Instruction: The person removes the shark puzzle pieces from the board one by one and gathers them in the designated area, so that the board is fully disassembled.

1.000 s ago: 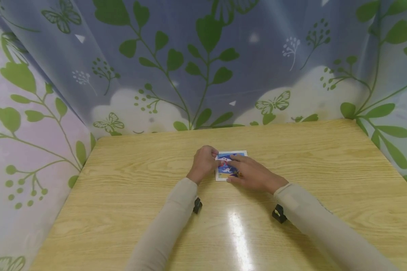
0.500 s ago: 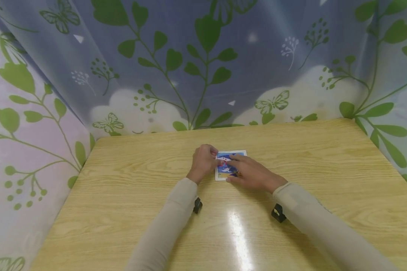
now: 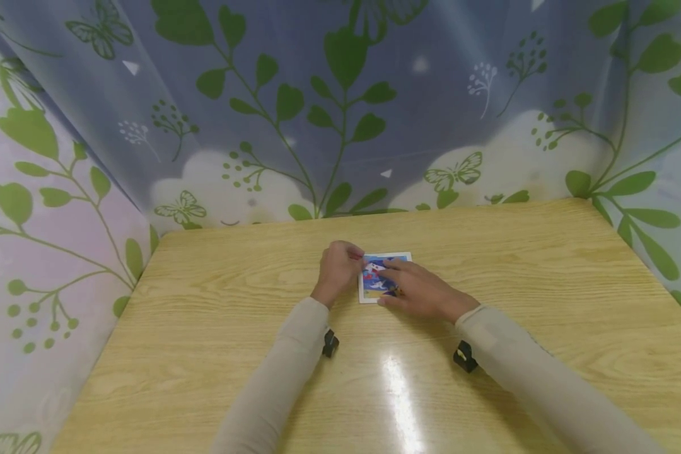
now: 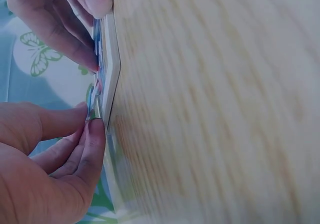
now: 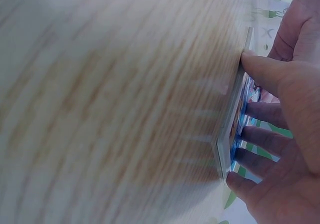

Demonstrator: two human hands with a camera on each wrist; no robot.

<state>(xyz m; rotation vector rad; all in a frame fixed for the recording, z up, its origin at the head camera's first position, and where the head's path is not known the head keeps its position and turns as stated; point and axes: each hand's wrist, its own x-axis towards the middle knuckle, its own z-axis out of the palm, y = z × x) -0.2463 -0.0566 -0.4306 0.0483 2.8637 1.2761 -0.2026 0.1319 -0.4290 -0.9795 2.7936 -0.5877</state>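
From your head camera, the small puzzle board (image 3: 387, 277) with its blue picture lies flat near the middle of the wooden table (image 3: 215, 315). Your left hand (image 3: 337, 271) sits at the board's 9 o'clock edge, fingers curled in toward the top left corner. Your right hand (image 3: 422, 291) comes in from 4 o'clock and lies over the board's lower right part, fingers stretched across the picture. Both sleeves (image 3: 284, 372) are pale beige. A leaf-and-butterfly curtain (image 3: 340, 107) hangs behind the table at 12 o'clock.

From your left wrist, you see the puzzle board (image 4: 111, 69) edge-on against the table (image 4: 225, 109). Your left hand (image 4: 45, 159) pinches a thin puzzle piece (image 4: 93, 110) between thumb and forefinger, right at the board's surface. At 11 o'clock your right hand (image 4: 55, 14) presses its fingertips on the board.

From your right wrist, the board (image 5: 232, 129) again shows edge-on on the table (image 5: 110, 104). Your right hand (image 5: 280, 119) has its thumb on the near rim and its fingers spread apart, tips resting on the picture face.
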